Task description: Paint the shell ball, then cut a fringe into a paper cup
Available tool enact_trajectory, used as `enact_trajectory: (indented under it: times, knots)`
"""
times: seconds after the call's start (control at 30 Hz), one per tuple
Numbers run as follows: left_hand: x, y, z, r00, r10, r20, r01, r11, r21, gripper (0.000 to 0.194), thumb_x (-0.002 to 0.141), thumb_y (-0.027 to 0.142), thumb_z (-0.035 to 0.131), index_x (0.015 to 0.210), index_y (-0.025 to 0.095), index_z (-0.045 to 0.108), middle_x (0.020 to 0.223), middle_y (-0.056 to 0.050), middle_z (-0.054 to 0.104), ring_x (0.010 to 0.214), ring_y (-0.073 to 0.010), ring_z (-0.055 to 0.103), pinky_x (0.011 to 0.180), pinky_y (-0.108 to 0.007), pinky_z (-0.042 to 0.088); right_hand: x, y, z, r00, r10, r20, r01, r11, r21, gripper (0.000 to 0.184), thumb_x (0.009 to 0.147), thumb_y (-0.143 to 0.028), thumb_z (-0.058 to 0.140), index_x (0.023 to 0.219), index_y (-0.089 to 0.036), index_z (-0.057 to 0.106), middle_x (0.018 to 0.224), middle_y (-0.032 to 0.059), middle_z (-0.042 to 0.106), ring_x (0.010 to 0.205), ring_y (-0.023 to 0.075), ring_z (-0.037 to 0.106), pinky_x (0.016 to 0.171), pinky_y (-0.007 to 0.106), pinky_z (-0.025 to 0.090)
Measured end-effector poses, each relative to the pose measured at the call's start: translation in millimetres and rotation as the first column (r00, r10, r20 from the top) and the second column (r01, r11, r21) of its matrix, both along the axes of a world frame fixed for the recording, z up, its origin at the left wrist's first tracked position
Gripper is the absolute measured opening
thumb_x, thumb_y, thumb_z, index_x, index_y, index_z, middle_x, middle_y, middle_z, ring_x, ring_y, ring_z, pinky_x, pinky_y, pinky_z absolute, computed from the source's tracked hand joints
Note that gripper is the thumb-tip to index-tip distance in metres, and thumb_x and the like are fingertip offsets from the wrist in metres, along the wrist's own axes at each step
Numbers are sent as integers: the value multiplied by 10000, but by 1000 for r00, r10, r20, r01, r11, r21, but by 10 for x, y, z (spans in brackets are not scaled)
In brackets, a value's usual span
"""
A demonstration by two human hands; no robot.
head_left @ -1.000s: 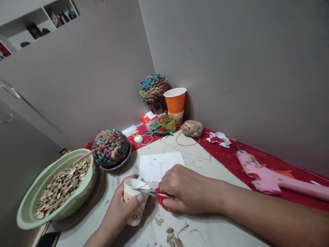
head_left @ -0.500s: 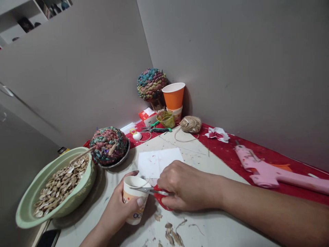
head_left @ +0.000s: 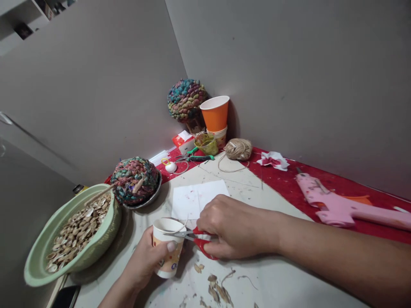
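Observation:
My left hand [head_left: 144, 261] wraps round a paper cup [head_left: 170, 256] with a white rim and a printed pattern, thumb on its near side. In my right hand [head_left: 224, 226] is a pair of red-handled scissors [head_left: 205, 248], fingers through the loops. The blades lie across the cup's upper wall just under the rim, and a thin strip of the rim curls up beside them. Behind the cup lies a white sheet of paper [head_left: 186, 201]. Dry shell scraps [head_left: 215, 291] are scattered on the table in front.
A green basket of nut shells [head_left: 35, 261] stands at left, beside a shell-covered ball in a bowl [head_left: 136, 179]. Farther back are an orange cup [head_left: 215, 117], pliers [head_left: 201, 158] and a twine ball [head_left: 238, 149]. A pink glue gun [head_left: 337, 205] lies at right.
The cup has turned slightly in my left hand, and the cut strip at its rim sticks up more. The scissors stay at the cup's upper wall. The view has shifted a little.

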State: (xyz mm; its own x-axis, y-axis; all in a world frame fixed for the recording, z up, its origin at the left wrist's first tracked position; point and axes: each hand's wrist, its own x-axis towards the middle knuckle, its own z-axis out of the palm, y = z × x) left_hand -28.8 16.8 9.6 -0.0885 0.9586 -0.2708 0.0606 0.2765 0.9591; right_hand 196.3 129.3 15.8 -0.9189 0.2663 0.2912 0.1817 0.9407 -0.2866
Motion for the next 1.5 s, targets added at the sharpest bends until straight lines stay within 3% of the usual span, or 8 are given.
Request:
enact_trajectory:
  times: [0.5, 0.8, 1.17, 1.5]
  knots:
    - [-40, -1, -39, 997, 49, -63, -49, 999, -3, 675, 549, 560, 878, 1002, 120, 641, 843, -104, 734, 697, -201, 622, 645, -295, 475, -23, 16, -68, 998, 45, -48, -41, 996, 78, 190, 822, -247, 658, 656, -155, 654, 608, 15, 666, 544, 144, 526, 545, 272, 255]
    - [-3, 2, -16, 964, -63, -258, 75, 996, 38, 573, 632, 570, 828, 977, 129, 704, 849, -66, 708, 753, -186, 577, 705, -267, 470, -24, -13, -45, 1000, 11, -8, -10, 998, 56, 164, 766, -287, 683, 657, -164, 681, 607, 27, 672, 545, 155, 530, 552, 284, 258]
    - [-57, 3, -76, 971, -30, -235, 43, 998, 48, 602, 627, 566, 830, 1014, 124, 700, 847, -81, 719, 726, -198, 601, 677, -278, 487, -32, 18, -78, 997, 68, -30, -66, 996, 66, 153, 825, -240, 675, 694, -163, 677, 640, 13, 689, 552, 143, 536, 560, 284, 277]
    - [119, -17, 87, 943, -80, -322, 107, 992, 67, 504, 709, 492, 798, 1057, 147, 679, 883, -51, 689, 787, -188, 571, 726, -265, 466, -30, -27, -45, 1000, 24, -2, -24, 996, 81, 170, 791, -313, 698, 712, -162, 696, 665, 31, 698, 590, 170, 565, 566, 297, 297]
